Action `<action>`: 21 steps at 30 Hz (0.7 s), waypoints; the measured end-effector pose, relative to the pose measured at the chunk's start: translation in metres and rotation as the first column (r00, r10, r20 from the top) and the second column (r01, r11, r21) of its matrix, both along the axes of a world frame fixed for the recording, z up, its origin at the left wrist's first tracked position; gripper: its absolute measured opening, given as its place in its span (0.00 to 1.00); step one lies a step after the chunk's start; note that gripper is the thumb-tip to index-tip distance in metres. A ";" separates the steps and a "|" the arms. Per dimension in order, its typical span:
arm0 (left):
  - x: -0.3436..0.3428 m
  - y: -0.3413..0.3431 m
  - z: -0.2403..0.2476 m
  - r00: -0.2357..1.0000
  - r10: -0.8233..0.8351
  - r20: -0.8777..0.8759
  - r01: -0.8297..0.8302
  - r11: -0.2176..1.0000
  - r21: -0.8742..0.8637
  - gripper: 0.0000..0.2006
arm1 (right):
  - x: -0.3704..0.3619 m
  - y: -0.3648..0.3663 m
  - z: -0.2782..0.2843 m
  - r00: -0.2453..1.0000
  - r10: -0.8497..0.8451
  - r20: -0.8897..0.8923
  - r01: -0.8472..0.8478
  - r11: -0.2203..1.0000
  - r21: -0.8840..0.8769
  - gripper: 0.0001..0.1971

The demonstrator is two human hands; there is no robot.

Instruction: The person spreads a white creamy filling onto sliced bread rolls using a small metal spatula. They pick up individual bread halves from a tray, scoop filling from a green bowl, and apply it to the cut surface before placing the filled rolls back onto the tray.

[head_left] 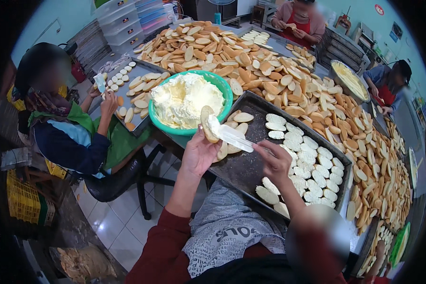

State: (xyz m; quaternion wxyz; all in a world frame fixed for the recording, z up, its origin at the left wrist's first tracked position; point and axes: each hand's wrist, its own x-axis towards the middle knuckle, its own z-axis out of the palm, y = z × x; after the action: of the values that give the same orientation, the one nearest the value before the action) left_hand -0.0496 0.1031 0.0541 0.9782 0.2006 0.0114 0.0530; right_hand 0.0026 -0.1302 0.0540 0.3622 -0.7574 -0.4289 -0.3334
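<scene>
My left hand (199,150) holds an oval bread slice (207,124) upright by its lower end. In my right hand (273,161) is a pale, translucent spatula (236,139), its tip against the slice with a dab of cream (214,126) there. A green basin (228,90) heaped with whitish-yellow cream (187,99) stands just beyond my left hand. Under my hands lies a dark baking tray (236,170). Rows of cream-coated slices (312,163) fill its right part, and several plain slices (241,118) lie at its left end.
A big pile of bread slices (270,80) covers the table beyond the tray. At the left a seated co-worker (66,128) spreads slices over another tray (139,71). Two more people (300,23) work across the table. A black chair (128,177) stands at my left.
</scene>
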 end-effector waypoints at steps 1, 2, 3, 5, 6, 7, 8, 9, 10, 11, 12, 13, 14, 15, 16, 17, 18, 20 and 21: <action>0.000 0.001 -0.001 1.000 0.013 0.005 -0.013 1.000 0.013 0.18 | -0.002 -0.007 0.003 1.000 -0.018 0.003 0.018 1.000 -0.004 0.32; 0.000 0.001 -0.001 1.000 0.027 0.010 -0.027 0.999 0.027 0.18 | -0.005 -0.009 0.004 0.999 -0.041 -0.017 0.042 0.999 0.028 0.32; 0.000 -0.001 -0.001 0.999 0.049 0.005 -0.049 0.997 0.060 0.18 | -0.008 -0.011 0.007 0.997 -0.063 -0.040 0.065 0.996 0.058 0.31; -0.002 -0.009 0.000 0.996 0.093 -0.004 -0.092 0.987 0.128 0.19 | -0.017 -0.011 0.020 0.987 -0.109 -0.115 0.120 0.989 0.088 0.30; -0.002 -0.013 0.002 0.997 0.070 0.011 -0.071 0.990 0.123 0.19 | -0.019 -0.008 0.025 0.990 -0.110 -0.089 0.117 0.991 0.070 0.30; -0.001 -0.018 0.005 0.998 0.048 0.027 -0.051 0.992 0.118 0.19 | -0.021 -0.006 0.028 0.992 -0.110 -0.063 0.114 0.992 0.051 0.30; -0.002 -0.022 0.007 0.999 0.026 0.043 -0.031 0.993 0.114 0.19 | -0.022 -0.005 0.031 0.993 -0.109 -0.037 0.110 0.993 0.033 0.30; -0.003 -0.024 0.012 0.999 0.022 0.042 -0.026 0.996 0.088 0.20 | -0.024 -0.005 0.034 0.994 -0.104 0.025 0.105 0.994 -0.030 0.30; -0.001 -0.022 0.010 0.999 0.033 0.041 -0.036 0.995 0.094 0.20 | -0.026 -0.006 0.035 0.995 -0.092 0.032 0.094 0.994 -0.059 0.30; 0.001 -0.017 0.006 0.998 0.044 0.040 -0.048 0.994 0.099 0.21 | -0.028 -0.010 0.034 0.996 -0.080 0.039 0.083 0.993 -0.087 0.30; 0.002 -0.015 0.004 0.998 0.056 0.040 -0.060 0.993 0.103 0.21 | -0.030 -0.014 0.034 0.997 -0.066 0.047 0.071 0.991 -0.117 0.31; 0.001 -0.013 0.004 0.998 0.052 0.034 -0.055 0.993 0.101 0.21 | -0.032 -0.019 0.034 0.996 -0.061 0.072 0.070 0.989 -0.132 0.31; 0.000 -0.012 0.005 0.998 0.049 0.028 -0.051 0.994 0.099 0.22 | -0.033 -0.022 0.033 0.991 -0.081 0.104 0.093 0.989 -0.115 0.31; -0.002 -0.013 0.006 0.999 0.042 0.020 -0.044 0.994 0.098 0.23 | -0.036 -0.025 0.032 0.986 -0.105 0.133 0.118 0.988 -0.096 0.31; -0.003 -0.014 0.006 1.000 0.008 0.028 -0.010 0.996 0.085 0.23 | -0.037 -0.026 0.031 0.978 -0.129 0.161 0.142 0.987 -0.077 0.32; -0.004 -0.017 0.007 0.999 -0.027 0.035 0.024 0.997 0.073 0.23 | -0.036 -0.024 0.030 0.973 -0.148 0.178 0.163 0.984 -0.071 0.31; -0.006 -0.019 0.008 0.997 -0.061 0.043 0.058 0.996 0.064 0.24 | -0.034 -0.020 0.029 0.967 -0.167 0.194 0.182 0.981 -0.063 0.30; -0.010 -0.029 0.013 0.988 -0.123 0.090 0.120 0.992 0.032 0.24 | -0.027 -0.013 0.025 0.952 -0.200 0.230 0.217 0.975 -0.052 0.29; -0.011 -0.033 0.014 0.981 -0.153 0.117 0.152 0.988 0.016 0.24 | -0.022 -0.009 0.023 0.944 -0.213 0.253 0.232 0.971 -0.049 0.29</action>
State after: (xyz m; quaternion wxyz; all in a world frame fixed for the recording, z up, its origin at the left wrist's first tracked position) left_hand -0.0606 0.0704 0.0685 0.9776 0.2009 -0.0619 -0.0104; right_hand -0.0190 -0.1387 0.0770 0.2364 -0.7673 -0.3948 -0.4466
